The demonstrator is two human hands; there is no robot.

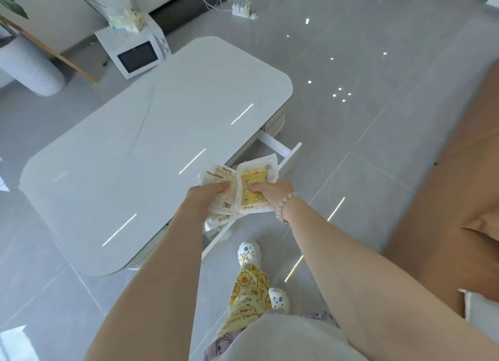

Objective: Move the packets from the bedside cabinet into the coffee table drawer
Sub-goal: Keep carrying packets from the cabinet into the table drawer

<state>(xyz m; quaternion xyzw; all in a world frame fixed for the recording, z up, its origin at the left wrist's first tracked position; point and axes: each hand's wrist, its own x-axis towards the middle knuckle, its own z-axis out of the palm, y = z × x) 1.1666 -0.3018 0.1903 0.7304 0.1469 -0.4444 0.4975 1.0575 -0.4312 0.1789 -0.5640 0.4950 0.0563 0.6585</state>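
The fingers of the right hand [271, 194] are being curled round the lower right edge of a yellow packet [252, 184], a flat rectangular pouch of crinkled clear film with a sealed white border and small cartoon prints. A bead bracelet [286, 202] is being worn on that wrist. A fanned stack of pale packets [220, 175], matte cream and printed with text and a barcode, is being gripped by the left hand [209, 197]. Its thumb is being pressed flat on top, and the other fingers are being hidden beneath. The two bundles are being held edge over edge, above the near rim of the coffee table [151, 134] and over the drawer [283, 151]. The drawer, white and straight-sided, is standing pulled out from under the glossy white top with rounded corners. Its inside is being largely covered by hands and packets, so its contents cannot be told. Open room is being left on the right by the smooth grey tiled floor [351, 117], bounded farther out by a brown sofa [445, 198].
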